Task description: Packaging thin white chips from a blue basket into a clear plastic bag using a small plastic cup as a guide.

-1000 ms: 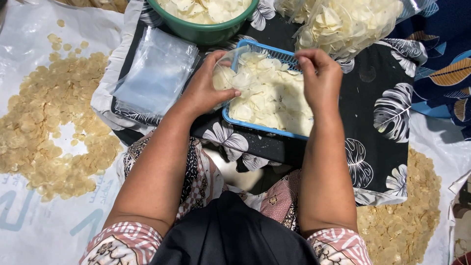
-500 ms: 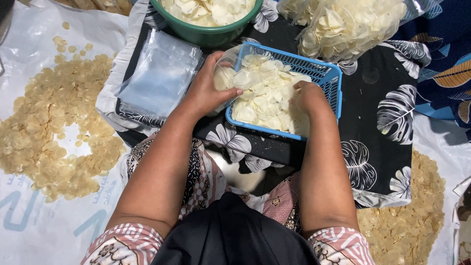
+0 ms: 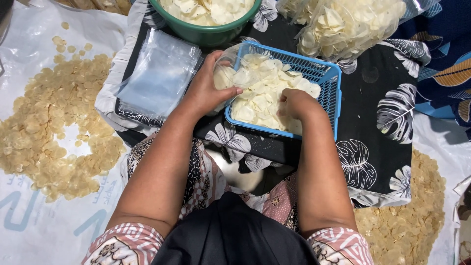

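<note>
A blue plastic basket (image 3: 327,82) full of pale thin chips (image 3: 265,88) stands on a black leaf-patterned cloth. My left hand (image 3: 208,88) holds a clear plastic bag (image 3: 226,71) with some chips in it at the basket's left edge, its mouth facing the basket. My right hand (image 3: 297,104) is down in the basket, fingers curled into the chips near the front side.
A stack of clear plastic bags (image 3: 159,73) lies left of the basket. A green bowl (image 3: 206,30) of chips and a filled clear bag (image 3: 351,24) stand behind. Yellow chips (image 3: 54,118) are spread on white sheeting at left, and more yellow chips (image 3: 407,216) lie at lower right.
My right hand dropped from above the basket into the chips. The left hand stayed at the basket's left edge with the bag. The view shifted slightly.
</note>
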